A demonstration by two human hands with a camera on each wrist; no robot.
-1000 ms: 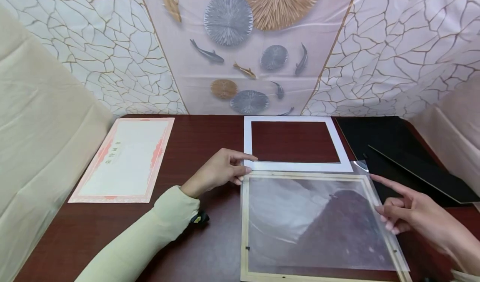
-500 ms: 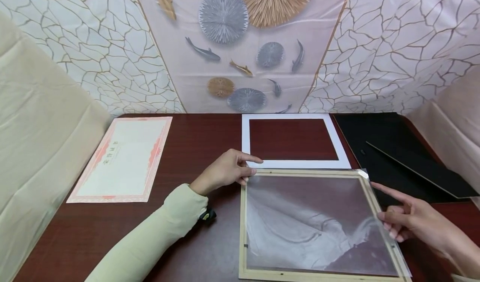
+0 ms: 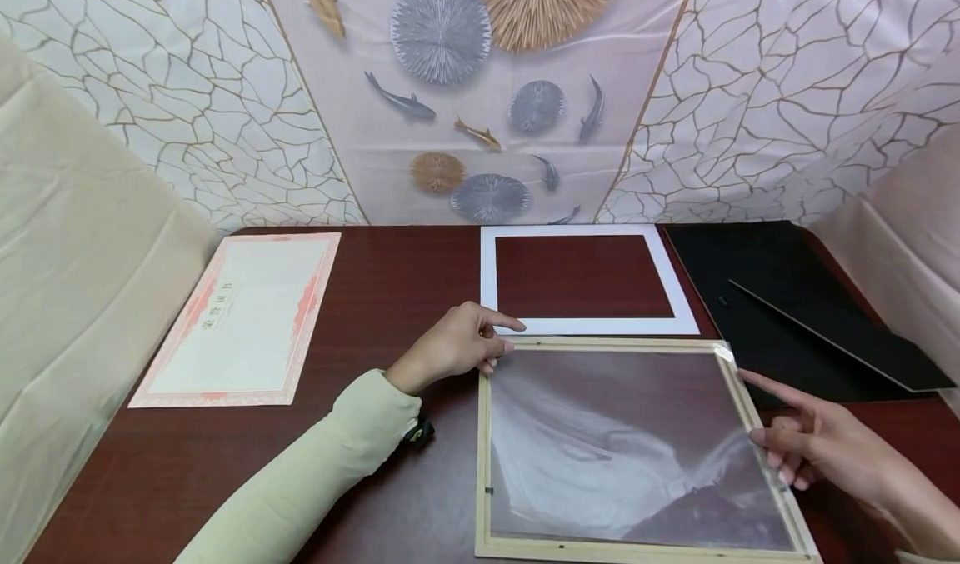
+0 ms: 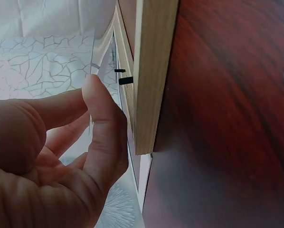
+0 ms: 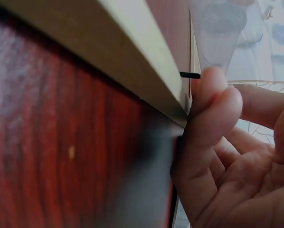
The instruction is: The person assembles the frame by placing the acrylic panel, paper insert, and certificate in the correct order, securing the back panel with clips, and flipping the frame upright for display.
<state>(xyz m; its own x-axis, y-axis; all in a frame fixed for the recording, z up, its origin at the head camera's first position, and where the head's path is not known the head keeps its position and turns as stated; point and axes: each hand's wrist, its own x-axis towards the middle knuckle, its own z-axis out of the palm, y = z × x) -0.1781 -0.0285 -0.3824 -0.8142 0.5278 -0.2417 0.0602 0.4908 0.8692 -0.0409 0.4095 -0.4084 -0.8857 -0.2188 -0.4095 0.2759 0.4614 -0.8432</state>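
A pale wooden picture frame (image 3: 483, 447) lies on the table in front of me. Over it sits a clear plastic sheet (image 3: 600, 447), glossy with reflections and nearly lined up with the frame's outline. My left hand (image 3: 453, 343) pinches the sheet at its far left corner, index finger pointing out over the white mat. At the right edge my right hand (image 3: 832, 443) pinches the sheet between thumb and curled fingers, its index finger stretched along the side. Small black tabs (image 4: 126, 80) stick out from the frame's inner side in the left wrist view.
Behind the frame lies a white mat (image 3: 585, 326) with a rectangular opening. A black backing board (image 3: 750, 256) with a raised stand flap is at the back right. A pink-bordered certificate (image 3: 255, 322) lies on the left. Patterned cloth (image 3: 480, 89) closes off the back.
The sheet, first sticking out past the frame's far edge, has come down and toward me, over the frame. Both hands still hold it and have shifted slightly.
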